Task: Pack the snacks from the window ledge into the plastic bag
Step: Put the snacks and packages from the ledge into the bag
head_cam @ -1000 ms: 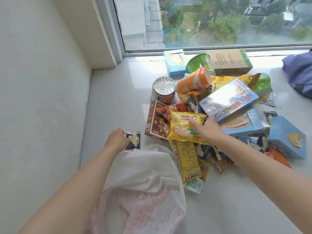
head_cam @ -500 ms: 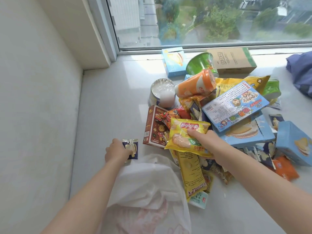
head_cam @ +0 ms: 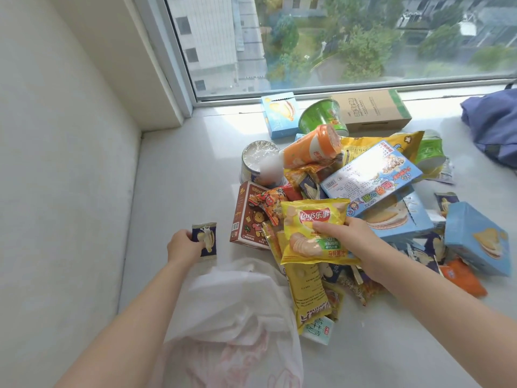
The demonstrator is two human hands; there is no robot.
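Observation:
A pile of snacks covers the white window ledge (head_cam: 179, 175). My right hand (head_cam: 349, 233) pinches a yellow Lay's chip bag (head_cam: 310, 219) by its right edge, lifted above the pile. My left hand (head_cam: 184, 245) holds a small dark blue snack packet (head_cam: 205, 240) just above the ledge. Below both hands lies the white plastic bag (head_cam: 232, 312), crumpled, its mouth toward the pile. An orange tube (head_cam: 310, 147), a brown box (head_cam: 246, 217) and a large blue-white box (head_cam: 372, 175) sit in the heap.
Green cups (head_cam: 321, 116), a cardboard box (head_cam: 372, 110) and a blue box (head_cam: 279, 113) stand by the window. More blue boxes (head_cam: 475, 239) lie at the right. A purple cloth bag (head_cam: 495, 127) is at the far right. A wall (head_cam: 56, 163) bounds the left.
My right hand has raised the Lay's bag slightly off the pile. My left hand keeps its hold on the small packet in much the same place. The camera view has tilted.

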